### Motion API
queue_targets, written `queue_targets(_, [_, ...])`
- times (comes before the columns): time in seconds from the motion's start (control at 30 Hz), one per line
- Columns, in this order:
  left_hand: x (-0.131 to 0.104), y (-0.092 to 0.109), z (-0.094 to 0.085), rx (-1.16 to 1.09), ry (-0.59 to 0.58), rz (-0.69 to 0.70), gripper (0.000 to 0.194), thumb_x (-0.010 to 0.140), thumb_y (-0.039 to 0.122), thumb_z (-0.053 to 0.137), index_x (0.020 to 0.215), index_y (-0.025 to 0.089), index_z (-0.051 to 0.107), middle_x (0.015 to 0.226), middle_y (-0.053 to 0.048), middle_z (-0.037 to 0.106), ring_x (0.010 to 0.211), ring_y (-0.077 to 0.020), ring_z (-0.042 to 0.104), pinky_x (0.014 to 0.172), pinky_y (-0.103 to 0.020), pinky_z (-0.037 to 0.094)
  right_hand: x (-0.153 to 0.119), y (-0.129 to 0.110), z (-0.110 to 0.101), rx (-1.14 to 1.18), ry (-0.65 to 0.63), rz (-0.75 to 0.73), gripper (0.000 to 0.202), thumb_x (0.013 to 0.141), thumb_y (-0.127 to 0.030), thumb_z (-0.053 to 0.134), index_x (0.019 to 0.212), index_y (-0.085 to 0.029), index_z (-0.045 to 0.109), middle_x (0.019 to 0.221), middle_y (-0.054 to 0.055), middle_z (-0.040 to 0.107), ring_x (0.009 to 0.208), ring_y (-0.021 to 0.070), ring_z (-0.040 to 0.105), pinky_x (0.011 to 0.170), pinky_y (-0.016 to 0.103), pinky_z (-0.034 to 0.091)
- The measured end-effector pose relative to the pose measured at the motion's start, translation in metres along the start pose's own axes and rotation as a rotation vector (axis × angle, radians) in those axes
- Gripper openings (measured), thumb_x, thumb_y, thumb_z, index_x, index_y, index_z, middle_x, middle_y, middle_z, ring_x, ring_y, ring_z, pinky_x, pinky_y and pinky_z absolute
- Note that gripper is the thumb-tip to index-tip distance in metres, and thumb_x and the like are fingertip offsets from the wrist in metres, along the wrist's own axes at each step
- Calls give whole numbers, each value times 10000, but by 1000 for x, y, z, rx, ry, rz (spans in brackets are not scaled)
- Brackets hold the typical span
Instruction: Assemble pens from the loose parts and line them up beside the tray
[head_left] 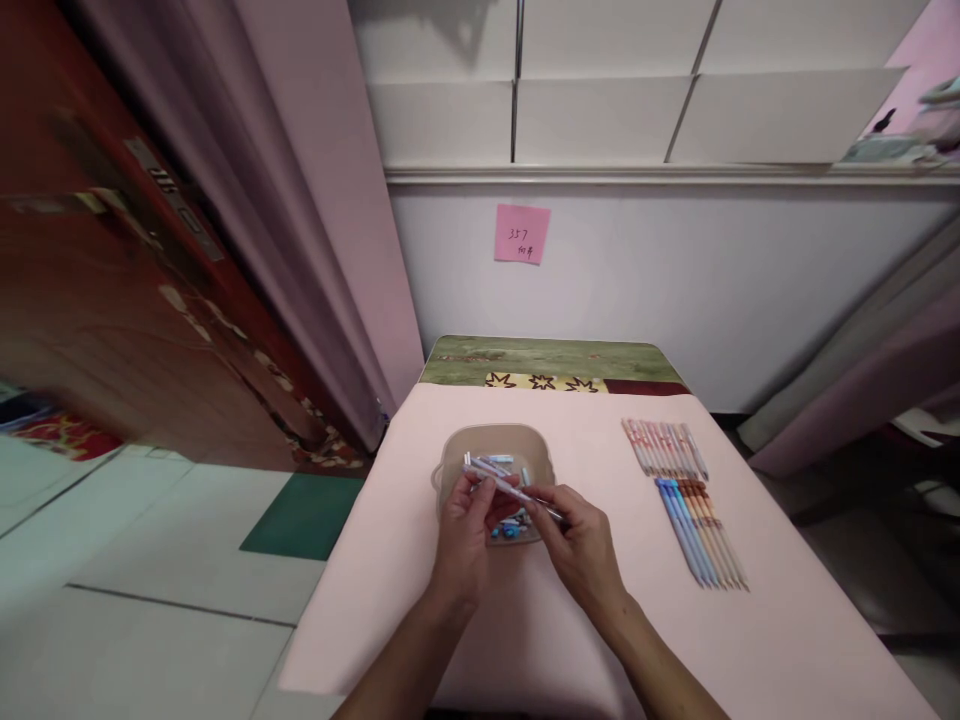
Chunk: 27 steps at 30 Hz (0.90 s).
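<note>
Over a beige plastic container [501, 437], my left hand [471, 515] pinches a slim light-coloured pen [507, 489] with its fingers and thumb. My right hand [574, 530] grips the same pen at its other end, which points right and down. A second slim pen-like piece lies close to it at the left hand; whether it is held I cannot tell. Inside the container are several small blue and white pen parts [511, 528], partly hidden by my hands.
To the right lie a row of pinkish pens [664, 447] and a row of blue and brown-topped pens [699, 535]. A pink cloth [397, 600] covers most of the table. A pink note [522, 234] is stuck on the wall behind; a wooden door [150, 330] stands left.
</note>
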<state>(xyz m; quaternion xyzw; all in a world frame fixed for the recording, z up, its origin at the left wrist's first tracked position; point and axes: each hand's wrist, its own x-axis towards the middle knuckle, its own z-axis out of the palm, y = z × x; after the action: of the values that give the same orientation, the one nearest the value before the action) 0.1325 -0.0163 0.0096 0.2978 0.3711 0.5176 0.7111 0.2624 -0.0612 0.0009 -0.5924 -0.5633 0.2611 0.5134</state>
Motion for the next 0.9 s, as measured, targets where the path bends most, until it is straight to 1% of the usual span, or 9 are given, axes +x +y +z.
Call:
queue_targets(0.07, [0,0,1,3,12,1,246,728,331,720,855,161,594,897,-88,731,800,-204,691,763,-328,538,0,0,-1,-36,7,-23,231,894,-328,526,1019,-241,699,911,64,682,795,191,641,662,258,480])
queue_targets(0.2, [-2,2,5,15,20,17,247,726,330,721,858,163,596,893,-86,732,799,-202,691,763,-318,534,0,-1,-2,-86,15,-44,231,889,-312,517,1058,-232,652,938,65,673,832,199,632,713,276,474])
queue_targets(0.3, [-3,3,8,42,19,18,252,725,336,721,865,162,605,887,-85,732,788,-212,692,737,-317,536,-2,-2,-1,-104,23,12,249,824,-304,587,1052,-210,548,839,31,650,679,172,603,608,256,449])
queue_targets(0.4, [-5,4,10,47,33,35,247,720,330,726,856,162,606,881,-82,734,778,-202,689,728,-306,534,-2,-3,-1,-120,45,47,186,802,-260,577,948,-220,469,700,-31,569,513,124,495,506,234,376])
queue_targets(0.53, [-6,5,11,40,46,34,266,708,331,736,867,157,613,867,-79,734,751,-187,684,716,-295,534,-1,-4,-1,-106,26,35,134,805,-219,537,910,-224,453,671,-44,534,518,118,474,507,231,355])
queue_targets(0.6, [-5,4,11,31,50,33,275,705,338,738,870,153,618,861,-77,734,747,-183,685,702,-282,533,-1,-4,-1,-63,17,51,167,792,-187,525,940,-222,459,705,-34,561,545,123,494,500,228,355])
queue_targets(0.7, [-2,4,8,-16,47,11,282,714,339,734,886,152,613,861,-75,734,742,-172,685,692,-270,536,-2,-4,0,63,-6,62,252,783,-153,510,1021,-221,464,854,4,620,620,128,540,521,227,390])
queue_targets(0.8, [3,5,2,-92,63,-43,260,709,292,745,875,148,608,849,-79,732,725,-161,681,686,-270,546,-2,-4,1,279,-37,47,243,830,-180,495,1068,-223,472,985,43,629,738,145,590,624,253,468])
queue_targets(0.9, [7,8,-4,-157,92,-74,222,702,233,749,855,138,620,850,-86,729,728,-157,677,705,-281,555,-2,-4,3,490,-47,58,197,867,-244,524,1061,-227,495,1028,63,632,843,167,621,736,295,509])
